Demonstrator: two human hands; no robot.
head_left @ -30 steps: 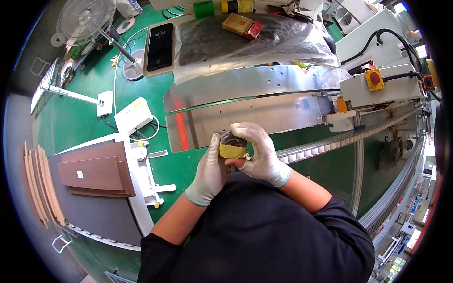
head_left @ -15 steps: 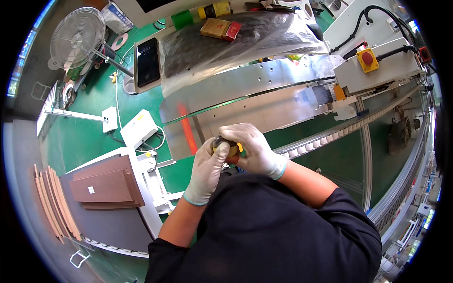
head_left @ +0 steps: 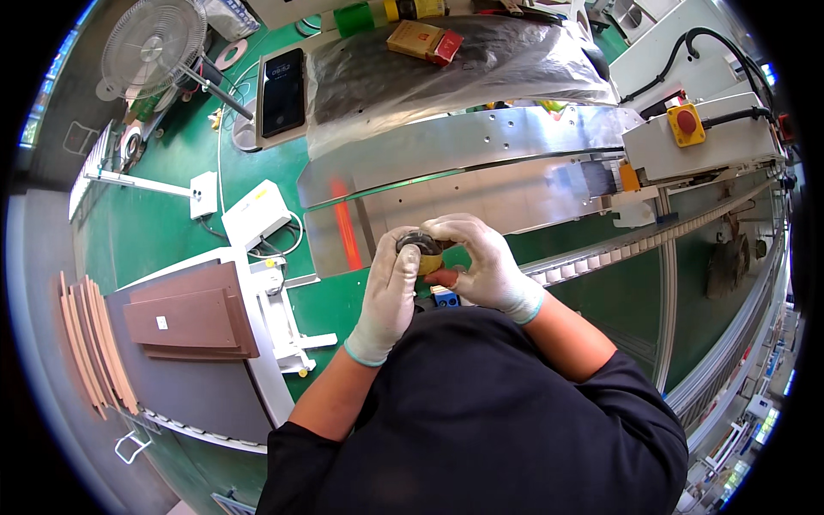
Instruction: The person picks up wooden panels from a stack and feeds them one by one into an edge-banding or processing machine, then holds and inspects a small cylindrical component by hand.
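Note:
In front of my chest, both gloved hands are closed round a small round object (head_left: 426, 260) with a dark, shiny top and a dull yellow side; its exact kind I cannot make out. My left hand (head_left: 390, 292) grips it from the left, thumb pressed along its near side. The fingers of my right hand (head_left: 489, 266) curl over its upper right edge. A reddish, finger-like end shows just under the object, by my right palm. Beyond the hands lies the long metal bed (head_left: 463, 193) of a machine, with a red light stripe across its left end.
A phone (head_left: 283, 90) lies left of a plastic-covered dark sheet (head_left: 481, 69) bearing a small cardboard box (head_left: 424, 41). Brown panels (head_left: 184, 318) are stacked on a cart at left. A red stop button (head_left: 687, 121) sits at right, above a roller rail (head_left: 592, 263). A fan stands far left.
The view has shifted slightly. Between my hands the round object has turned, showing more of its dark top and yellow side. Both hands still hold it.

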